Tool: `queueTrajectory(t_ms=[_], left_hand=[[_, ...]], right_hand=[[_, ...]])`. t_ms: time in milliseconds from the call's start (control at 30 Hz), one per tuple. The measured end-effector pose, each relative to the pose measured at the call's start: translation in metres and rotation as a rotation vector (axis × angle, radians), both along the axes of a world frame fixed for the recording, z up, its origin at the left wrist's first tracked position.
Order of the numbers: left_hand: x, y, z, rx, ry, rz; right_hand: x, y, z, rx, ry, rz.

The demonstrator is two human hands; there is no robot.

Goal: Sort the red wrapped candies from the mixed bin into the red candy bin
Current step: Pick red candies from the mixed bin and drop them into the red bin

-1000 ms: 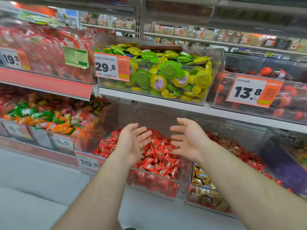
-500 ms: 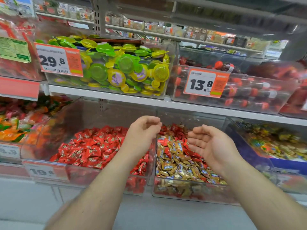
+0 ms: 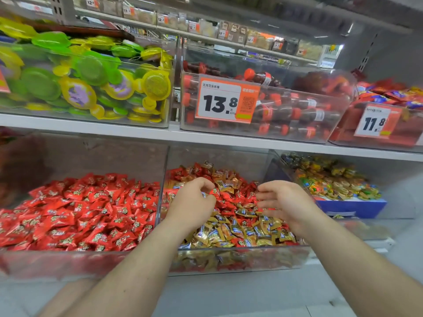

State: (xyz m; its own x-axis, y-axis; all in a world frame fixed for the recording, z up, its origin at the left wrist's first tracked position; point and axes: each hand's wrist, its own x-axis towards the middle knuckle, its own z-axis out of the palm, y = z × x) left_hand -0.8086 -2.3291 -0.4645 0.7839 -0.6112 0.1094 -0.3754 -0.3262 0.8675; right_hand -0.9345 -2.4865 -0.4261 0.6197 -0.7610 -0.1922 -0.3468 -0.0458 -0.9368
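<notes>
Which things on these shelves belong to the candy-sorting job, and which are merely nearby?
Belong to the job:
- mixed bin of red and gold candies
- red candy bin
- left hand, pinching a red candy
- right hand, open over the mixed bin

Merely nearby:
- green and yellow jelly cups
- cola-bottle sweets
- 13.8 price tag
- blue box of assorted candies

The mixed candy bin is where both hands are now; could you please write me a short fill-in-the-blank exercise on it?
1. The left hand pinches a ____ wrapped candy.
2. The right hand hovers ____ over the mixed bin.
3. The red candy bin sits to the ____ of the mixed bin.

Missing words: red; open; left
</notes>
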Motion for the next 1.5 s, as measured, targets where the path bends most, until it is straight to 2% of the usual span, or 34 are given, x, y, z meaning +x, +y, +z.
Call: queueTrajectory(t_ms=[167,233,367,533,667,733,767,867,933,1000,1067,1167,1300,1367,1500], left_hand=[[-0.001,-0.007,-0.009,0.106,-0.152,0.079],[0.000,-0.008,-0.011,0.123,-0.185,0.094],[0.005,-0.007,-0.013,0.140,-0.225,0.097],[0.006,-0.007,-0.012,0.183,-0.290,0.052],[0.008,-0.008,-0.006,0.274,-0.353,0.000],[0.009,-0.012,-0.004,0.308,-0.398,-0.026],[0.009,-0.014,-0.003,0.323,-0.411,-0.037],[0.007,-0.026,-0.003,0.379,-0.435,-0.080],[0.007,-0.039,-0.004,0.451,-0.465,-0.151],[0.007,-0.056,-0.003,0.592,-0.487,-0.245],[0.010,-0.073,-0.001,0.779,-0.517,-0.315],[0.015,-0.091,-0.004,0.971,-0.521,-0.331],[0.021,-0.094,-0.007,0.991,-0.584,-0.305],[0.022,-0.086,-0.004,0.902,-0.608,-0.249],[0.022,-0.052,0.008,0.537,-0.495,-0.106]], right_hand=[[0.042,-0.004,-0.016,-0.598,0.369,0.319],[0.063,-0.002,-0.024,-0.768,0.493,0.455],[0.089,0.004,-0.040,-0.832,0.600,0.533],[0.078,0.002,-0.043,-0.850,0.459,0.487],[0.052,-0.006,-0.037,-0.811,0.488,0.449],[0.037,-0.011,-0.034,-0.665,0.384,0.362],[0.031,-0.012,-0.032,-0.504,0.263,0.290],[0.016,-0.016,-0.019,0.221,-0.172,0.065],[0.006,-0.021,-0.013,0.630,-0.372,-0.025],[-0.002,-0.027,-0.012,0.805,-0.454,-0.066],[-0.005,-0.032,-0.014,0.814,-0.449,-0.099],[-0.003,-0.038,-0.014,0.616,-0.362,-0.138],[0.007,-0.042,-0.018,-0.192,-0.053,0.002],[0.016,-0.039,-0.020,-0.434,0.083,0.106],[0.035,-0.028,-0.029,-0.679,0.346,0.324]])
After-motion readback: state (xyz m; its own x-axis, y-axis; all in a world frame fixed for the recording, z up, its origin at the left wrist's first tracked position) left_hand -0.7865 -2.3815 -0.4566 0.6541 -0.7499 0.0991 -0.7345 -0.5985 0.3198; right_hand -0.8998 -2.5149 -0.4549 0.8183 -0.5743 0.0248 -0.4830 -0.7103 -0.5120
